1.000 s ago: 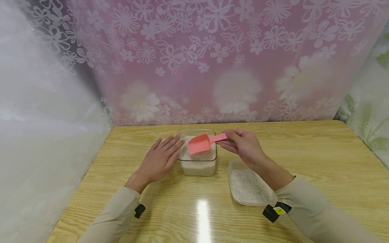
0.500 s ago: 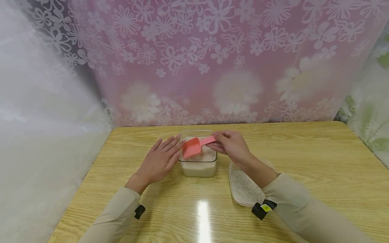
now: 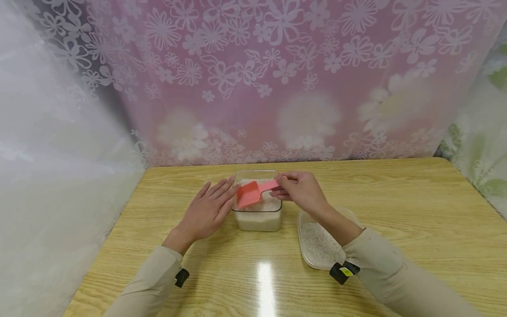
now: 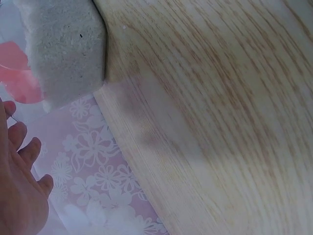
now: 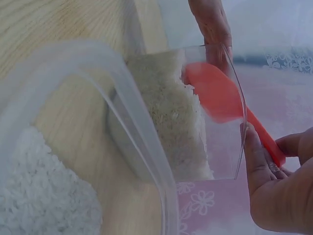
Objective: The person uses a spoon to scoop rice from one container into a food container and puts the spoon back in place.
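Observation:
A clear square container (image 3: pixel 258 216) full of rice stands mid-table; it also shows in the left wrist view (image 4: pixel 63 54) and the right wrist view (image 5: pixel 186 122). My right hand (image 3: pixel 299 191) pinches the handle of a pink scoop (image 3: pixel 250 194), whose bowl tilts down over the rice at the container's left side; the scoop (image 5: pixel 220 100) hangs just above the grains. My left hand (image 3: pixel 207 211) lies flat with straight fingers against the container's left wall. A shallow clear tray (image 3: pixel 317 246) with a thin layer of rice sits to the right, partly under my right forearm.
The wooden table (image 3: pixel 416 211) ends at a pink floral curtain (image 3: pixel 277 79) behind and white fabric (image 3: pixel 51 176) on the left. Bare tabletop lies to the right and in front. The tray's rim (image 5: pixel 122 112) fills the near right wrist view.
My right hand has carried the scoop leftward and lower, from above the container's middle to its left side near the rice. The left hand has stayed put.

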{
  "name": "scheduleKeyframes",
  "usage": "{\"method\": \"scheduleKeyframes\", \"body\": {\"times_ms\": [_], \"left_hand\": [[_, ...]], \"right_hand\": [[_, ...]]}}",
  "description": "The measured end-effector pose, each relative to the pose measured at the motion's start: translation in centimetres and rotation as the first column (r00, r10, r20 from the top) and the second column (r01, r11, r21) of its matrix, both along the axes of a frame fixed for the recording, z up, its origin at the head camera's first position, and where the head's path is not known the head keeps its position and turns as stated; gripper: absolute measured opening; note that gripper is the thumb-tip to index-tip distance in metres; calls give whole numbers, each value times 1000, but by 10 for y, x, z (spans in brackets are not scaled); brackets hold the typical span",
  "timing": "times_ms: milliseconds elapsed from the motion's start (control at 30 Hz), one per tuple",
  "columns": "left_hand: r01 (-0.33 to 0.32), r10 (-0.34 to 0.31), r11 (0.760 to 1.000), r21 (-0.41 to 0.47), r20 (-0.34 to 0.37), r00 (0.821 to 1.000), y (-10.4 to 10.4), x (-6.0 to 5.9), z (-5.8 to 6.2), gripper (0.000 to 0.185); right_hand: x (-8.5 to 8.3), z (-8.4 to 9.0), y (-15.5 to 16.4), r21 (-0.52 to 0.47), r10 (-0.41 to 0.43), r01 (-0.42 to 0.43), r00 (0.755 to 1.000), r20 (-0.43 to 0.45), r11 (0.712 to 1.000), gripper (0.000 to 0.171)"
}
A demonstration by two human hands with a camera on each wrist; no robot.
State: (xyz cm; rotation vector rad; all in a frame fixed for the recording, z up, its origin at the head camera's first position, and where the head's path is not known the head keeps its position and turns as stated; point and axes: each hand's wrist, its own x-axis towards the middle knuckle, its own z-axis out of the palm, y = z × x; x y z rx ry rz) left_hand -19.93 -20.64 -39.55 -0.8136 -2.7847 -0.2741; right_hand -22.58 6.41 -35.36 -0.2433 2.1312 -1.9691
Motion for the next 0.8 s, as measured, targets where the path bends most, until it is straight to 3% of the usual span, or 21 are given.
{"method": "scheduleKeyframes", "body": {"times_ms": [200,333,800], "left_hand": [[-8,8,1000,-2,0,1000,0,-1,-1,48],[-9,9,1000,0,2,1000,0,-1,-2,48],[-10,10,1000,1,8,1000,1,0,-2,48]], "right_hand": [[-1,1,4,197,42,-17,992,-122,980,32],[0,1,7,271,59,-11,984,-170,963,28],[3,-4,14,327,46,-7,993,-113,945,27]]}}
